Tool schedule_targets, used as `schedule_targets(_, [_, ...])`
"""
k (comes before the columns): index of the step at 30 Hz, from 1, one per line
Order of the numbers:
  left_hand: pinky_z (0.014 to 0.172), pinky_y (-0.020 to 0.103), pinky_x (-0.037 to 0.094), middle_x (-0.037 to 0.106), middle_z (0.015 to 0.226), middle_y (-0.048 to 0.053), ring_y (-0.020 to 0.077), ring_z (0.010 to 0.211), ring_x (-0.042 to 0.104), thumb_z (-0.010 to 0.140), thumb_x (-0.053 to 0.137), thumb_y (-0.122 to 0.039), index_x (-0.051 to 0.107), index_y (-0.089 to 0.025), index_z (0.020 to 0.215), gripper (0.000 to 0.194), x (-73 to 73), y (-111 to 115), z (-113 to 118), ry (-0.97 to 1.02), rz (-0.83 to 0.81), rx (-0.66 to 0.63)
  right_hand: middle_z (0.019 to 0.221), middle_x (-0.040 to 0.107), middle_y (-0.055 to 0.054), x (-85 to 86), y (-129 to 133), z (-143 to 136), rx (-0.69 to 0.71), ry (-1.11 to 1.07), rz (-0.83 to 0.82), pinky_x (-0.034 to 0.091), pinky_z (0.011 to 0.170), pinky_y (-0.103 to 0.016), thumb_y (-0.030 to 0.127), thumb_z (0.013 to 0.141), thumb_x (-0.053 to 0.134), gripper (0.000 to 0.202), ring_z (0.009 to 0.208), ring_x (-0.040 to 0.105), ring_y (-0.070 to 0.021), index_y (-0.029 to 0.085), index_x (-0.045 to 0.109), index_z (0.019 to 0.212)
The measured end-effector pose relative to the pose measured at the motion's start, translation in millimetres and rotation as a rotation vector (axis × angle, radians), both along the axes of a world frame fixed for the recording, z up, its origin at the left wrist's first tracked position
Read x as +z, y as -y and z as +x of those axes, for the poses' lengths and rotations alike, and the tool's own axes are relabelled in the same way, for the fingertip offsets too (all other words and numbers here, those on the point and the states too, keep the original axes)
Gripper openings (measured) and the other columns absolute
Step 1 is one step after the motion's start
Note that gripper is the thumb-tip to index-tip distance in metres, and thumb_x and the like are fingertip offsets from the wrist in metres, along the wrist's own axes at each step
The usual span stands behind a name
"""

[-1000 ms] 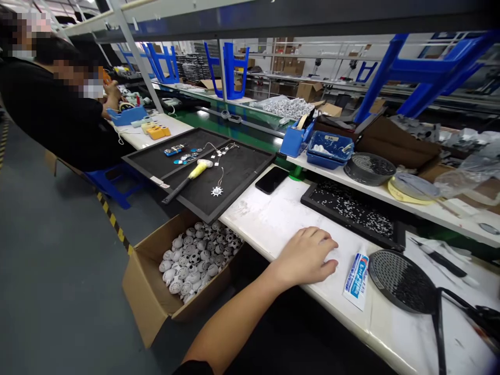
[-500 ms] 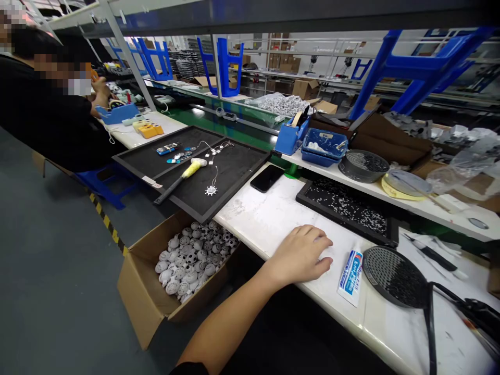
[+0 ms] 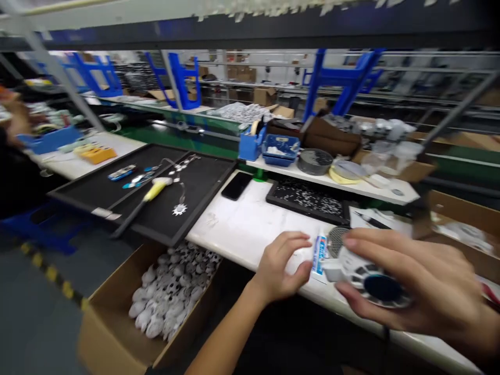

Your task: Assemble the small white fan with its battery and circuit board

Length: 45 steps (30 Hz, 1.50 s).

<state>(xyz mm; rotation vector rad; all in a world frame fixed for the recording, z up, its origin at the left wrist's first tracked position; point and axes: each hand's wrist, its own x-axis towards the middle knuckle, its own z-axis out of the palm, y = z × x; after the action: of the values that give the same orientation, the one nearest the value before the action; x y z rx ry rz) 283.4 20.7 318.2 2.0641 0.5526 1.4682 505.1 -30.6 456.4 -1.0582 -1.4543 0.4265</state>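
Note:
My right hand (image 3: 422, 281) grips a white round device (image 3: 367, 276) with a dark blue oval centre and a short square neck pointing left. Nothing is held by my left hand (image 3: 279, 268), whose fingers are curved and apart at the front edge of the white table (image 3: 234, 229). Between the hands lies a white and blue tube (image 3: 319, 254). Behind the device, a round dish with a perforated surface (image 3: 338, 238) is partly hidden.
A black tray (image 3: 203, 192) holds a yellow-handled tool and small parts. Below it stands a cardboard box (image 3: 113, 307) of white round parts. A phone (image 3: 236, 186), a tray of small pieces (image 3: 308, 200) and a shelf (image 3: 406, 194) lie further back. A person's hand (image 3: 17, 117) shows far left.
My right hand has come into view from the right with the white device. My left hand has stayed near the table edge, its fingers now more curved. The view has shifted to the right.

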Motion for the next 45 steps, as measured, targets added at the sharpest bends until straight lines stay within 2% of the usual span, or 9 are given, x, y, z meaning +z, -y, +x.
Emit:
schedule_targets(4, [0.116, 0.057, 0.052, 0.055, 0.153, 0.021, 0.0431, 0.139, 0.061, 0.09, 0.066, -0.075, 0.045, -0.022, 0.161, 0.09, -24.3, 48.9, 24.0, 0.362, 0.007, -0.101, 0.108, 0.074, -0.007, -26.9, 15.6, -37.3, -0.157, -0.043, -0.007, 0.061, 0.073, -0.035, 0.044, 0.084, 0.086, 0.042, 0.09, 0.071, -0.0245, 0.024, 0.071, 0.118])
schedule_targets(8, [0.111, 0.051, 0.058, 0.055, 0.155, 0.02, 0.0395, 0.14, 0.062, 0.096, 0.075, -0.052, 0.047, -0.028, 0.161, 0.075, -35.6, 73.8, 34.2, 0.425, -0.127, 0.085, 0.112, 0.073, -0.006, -66.0, 10.7, -82.1, -0.12, -0.155, -0.01, 0.059, 0.072, -0.032, 0.045, 0.088, 0.082, 0.039, 0.09, 0.071, -0.0223, 0.025, 0.07, 0.119])
schedule_targets(13, [0.105, 0.045, 0.062, 0.07, 0.136, 0.015, 0.0326, 0.127, 0.071, 0.092, 0.083, -0.044, 0.058, -0.027, 0.153, 0.068, -26.8, 59.8, 9.0, 0.4, -0.215, 0.246, 0.116, 0.071, -0.004, -90.3, -8.0, -114.3, -0.02, -0.494, -0.026, 0.059, 0.08, -0.029, 0.046, 0.097, 0.075, 0.033, 0.095, 0.07, -0.0194, 0.029, 0.062, 0.122])
schedule_targets(18, [0.105, 0.04, 0.06, 0.071, 0.127, 0.012, 0.0278, 0.12, 0.07, 0.098, 0.075, -0.044, 0.069, -0.024, 0.139, 0.046, -26.4, 50.6, -25.2, 0.298, -0.209, 0.313, 0.121, 0.067, -0.004, -107.7, -6.4, -112.0, 0.196, -0.407, -0.259, 0.061, 0.083, -0.031, 0.044, 0.096, 0.075, 0.063, 0.095, 0.071, -0.0193, 0.033, 0.043, 0.149])
schedule_targets(22, [0.099, 0.035, 0.061, 0.07, 0.127, 0.01, 0.0245, 0.116, 0.07, 0.098, 0.075, -0.034, 0.069, -0.024, 0.136, 0.04, -30.3, 47.6, -42.3, 0.264, -0.27, 0.345, 0.133, 0.067, -0.005, -115.9, -3.2, -93.0, 0.1, -0.201, -0.387, 0.058, 0.099, -0.037, 0.05, 0.099, 0.07, 0.064, 0.112, 0.07, -0.0231, 0.033, 0.043, 0.154])
schedule_targets(29, [0.102, 0.034, 0.057, 0.067, 0.128, 0.008, 0.0232, 0.117, 0.067, 0.1, 0.072, -0.035, 0.069, -0.027, 0.137, 0.038, -14.1, 23.5, -54.1, 0.154, -0.292, 0.475, 0.118, 0.075, -0.003, -111.7, -15.0, -79.3, -0.078, 0.13, -0.461, 0.057, 0.096, -0.042, 0.055, 0.091, 0.077, 0.044, 0.107, 0.072, -0.0278, 0.027, 0.067, 0.123])
schedule_targets(35, [0.111, 0.034, 0.049, 0.061, 0.134, 0.007, 0.0223, 0.125, 0.061, 0.102, 0.071, -0.035, 0.065, -0.032, 0.142, 0.041, -4.7, -3.5, -55.6, 0.08, -0.312, 0.312, 0.139, 0.067, -0.008, -125.4, -23.1, -87.0, -0.136, 0.384, -0.296, 0.055, 0.109, -0.05, 0.041, 0.099, 0.071, 0.051, 0.128, 0.064, -0.0309, 0.026, 0.057, 0.146])
schedule_targets(39, [0.115, 0.037, 0.046, 0.057, 0.135, 0.007, 0.0249, 0.129, 0.058, 0.099, 0.076, -0.035, 0.067, -0.033, 0.141, 0.044, -1.4, -27.2, -62.5, 0.004, -0.354, 0.141, 0.136, 0.064, -0.011, -127.0, -29.9, -87.1, -0.196, 0.519, -0.204, 0.056, 0.106, -0.057, 0.026, 0.098, 0.072, 0.044, 0.126, 0.062, -0.0347, 0.025, 0.061, 0.14])
schedule_targets(45, [0.116, 0.039, 0.043, 0.054, 0.13, 0.008, 0.0259, 0.128, 0.055, 0.095, 0.08, -0.041, 0.07, -0.034, 0.141, 0.048, -4.2, -51.4, -76.3, -0.044, -0.36, -0.027, 0.146, 0.056, -0.011, -118.0, -36.1, -114.9, -0.094, 0.156, 0.054, 0.055, 0.116, -0.045, 0.015, 0.108, 0.051, 0.035, 0.138, 0.059, -0.0255, 0.027, 0.06, 0.14])
